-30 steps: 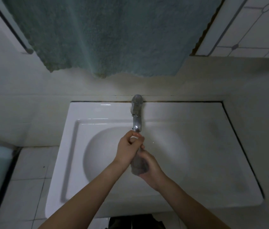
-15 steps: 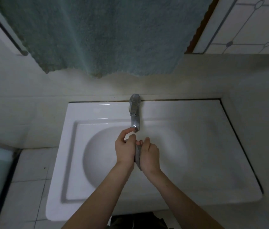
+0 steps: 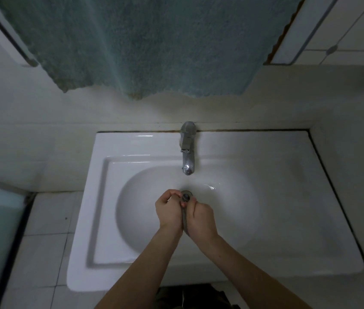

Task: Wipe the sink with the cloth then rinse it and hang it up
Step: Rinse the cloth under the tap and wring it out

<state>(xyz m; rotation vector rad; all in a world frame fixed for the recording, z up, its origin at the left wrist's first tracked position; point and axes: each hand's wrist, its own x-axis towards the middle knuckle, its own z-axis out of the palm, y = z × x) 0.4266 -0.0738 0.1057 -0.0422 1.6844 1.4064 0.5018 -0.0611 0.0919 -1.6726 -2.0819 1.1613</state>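
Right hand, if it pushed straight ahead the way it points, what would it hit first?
Probably the drain just beyond the right hand, depth unclear; the faucet lies farther along.

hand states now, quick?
Left hand: curled, holding the cloth.
Right hand: curled round the same cloth.

The faucet [image 3: 187,150] stands at the middle of the back rim of the sink [image 3: 132,148], its spout over the basin. A towel [image 3: 149,41] hangs on the wall behind and above it. In the basin, just before the drain [image 3: 186,195], the left hand [image 3: 168,211] and right hand [image 3: 201,217] lie side by side, with the cloth [image 3: 185,221] between them.
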